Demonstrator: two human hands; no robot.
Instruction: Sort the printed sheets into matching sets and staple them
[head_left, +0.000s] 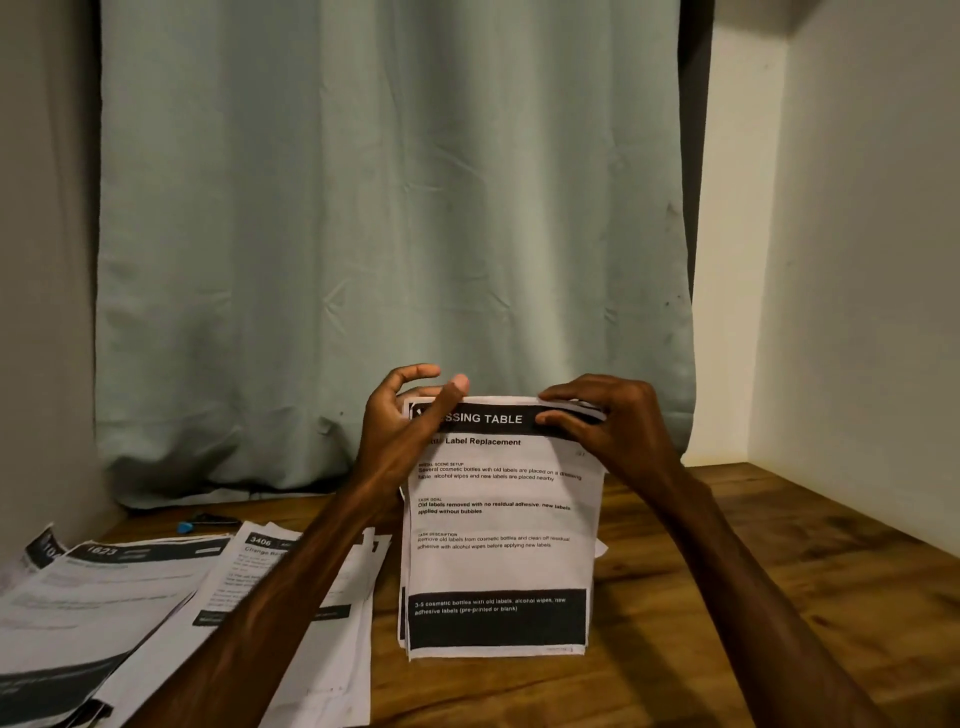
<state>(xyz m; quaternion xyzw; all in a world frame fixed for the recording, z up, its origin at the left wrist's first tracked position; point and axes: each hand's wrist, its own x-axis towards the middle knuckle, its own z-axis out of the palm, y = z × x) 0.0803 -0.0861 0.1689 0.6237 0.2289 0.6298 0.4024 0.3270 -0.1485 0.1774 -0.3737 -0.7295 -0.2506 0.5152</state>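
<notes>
Two hands (400, 431), stack (498, 525) top between fingers (569, 393)

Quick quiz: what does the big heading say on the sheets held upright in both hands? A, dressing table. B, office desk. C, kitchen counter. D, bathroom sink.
A: the black banner atop the held sheets reads "SSING TABLE", its start covered by the left hand.

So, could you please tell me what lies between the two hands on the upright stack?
In the head view, only the black header band of the front sheet, reading "SSING TABLE", spans between the left hand and the right hand.
</notes>
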